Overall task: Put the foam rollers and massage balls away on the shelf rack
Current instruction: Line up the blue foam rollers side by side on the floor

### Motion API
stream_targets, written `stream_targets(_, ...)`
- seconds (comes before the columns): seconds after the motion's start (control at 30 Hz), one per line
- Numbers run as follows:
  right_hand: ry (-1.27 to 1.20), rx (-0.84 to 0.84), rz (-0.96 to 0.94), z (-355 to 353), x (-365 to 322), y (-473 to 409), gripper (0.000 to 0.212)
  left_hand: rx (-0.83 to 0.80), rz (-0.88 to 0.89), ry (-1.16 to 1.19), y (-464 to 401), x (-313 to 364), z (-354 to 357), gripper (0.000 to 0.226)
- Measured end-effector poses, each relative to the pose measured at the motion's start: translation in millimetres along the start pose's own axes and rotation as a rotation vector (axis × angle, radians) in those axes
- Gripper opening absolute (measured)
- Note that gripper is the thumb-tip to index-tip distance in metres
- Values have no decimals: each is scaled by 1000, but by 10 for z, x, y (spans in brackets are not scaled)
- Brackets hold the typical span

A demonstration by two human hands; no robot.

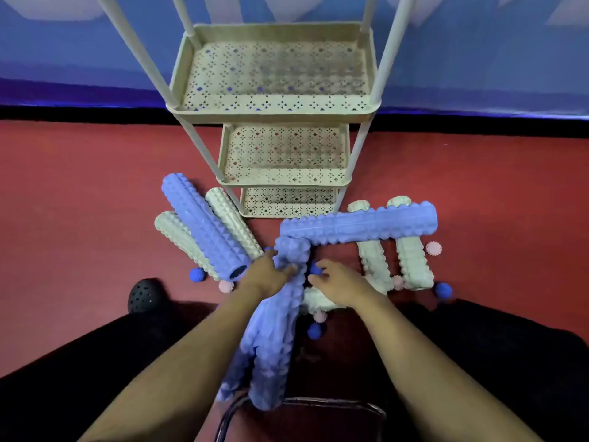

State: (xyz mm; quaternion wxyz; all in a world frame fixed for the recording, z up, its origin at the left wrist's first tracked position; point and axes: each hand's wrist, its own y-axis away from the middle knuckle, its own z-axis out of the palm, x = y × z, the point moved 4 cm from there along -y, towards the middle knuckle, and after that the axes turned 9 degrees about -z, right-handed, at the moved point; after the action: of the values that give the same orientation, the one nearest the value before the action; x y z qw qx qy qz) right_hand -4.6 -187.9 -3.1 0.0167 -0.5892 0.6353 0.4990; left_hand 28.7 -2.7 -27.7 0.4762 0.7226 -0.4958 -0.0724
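Blue foam fills the middle of the view: the left hand (271, 275) grips a blue roller (274, 330) near its far end, the roller running from 12 to 6 o'clock between the person's knees. The right hand (338, 282) sits just beside it at 3 o'clock, fingers curled round a small blue ball (315, 268), though whether it is truly pinched I cannot tell for sure. The rack (274, 110) stands at 12 o'clock on the red floor (79, 202), all three visible trays bare. Another blue roller (357, 226) lies crosswise at 1 o'clock over two pale rollers (411, 260); a third blue one (204, 226) rests at 10 o'clock between two more pale ones. Balls, blue and pink, are scattered around at 5 and 8 o'clock.

By my reading the first pick-up is in hand, nothing yet shelved. Next the roller must be lifted clear and laid flat in a tray, turned to fit between the posts.
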Motion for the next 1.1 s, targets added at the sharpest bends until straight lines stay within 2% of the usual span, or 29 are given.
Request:
stream_targets(0.17,-31,-32,55,126,241,-212,56,9,-145,80,-429,-151,337,93)
stream_targets(0.27,-19,-19,67,126,383,-286,56,-8,-193,175,-649,-223,512,126)
stream_targets(0.33,-33,-11,68,101,450,-288,57,-7,-218,253,-805,-305,613,132)
stream_targets(0.47,-63,9,63,28,552,-247,55,40,-205,253,-847,-324,634,100)
stream_targets(0.6,-103,12,55,-9,519,-160,56,11,-114,119,-767,-296,632,121)
stream_targets(0.67,-136,19,47,-27,473,-118,57,24,-78,117,-695,-253,592,123)
stream_targets(0.77,-170,55,9,-118,339,-18,55,52,33,281,-530,-96,383,103)
stream_targets(0.93,-222,115,-91,-425,3,287,49,111,358,520,68,351,-165,55)
stream_targets(1.03,-251,155,-153,-582,-168,502,48,129,461,568,469,548,-447,49)
stream_targets(1.1,-258,189,-199,-682,-286,663,56,152,501,596,713,637,-610,53)
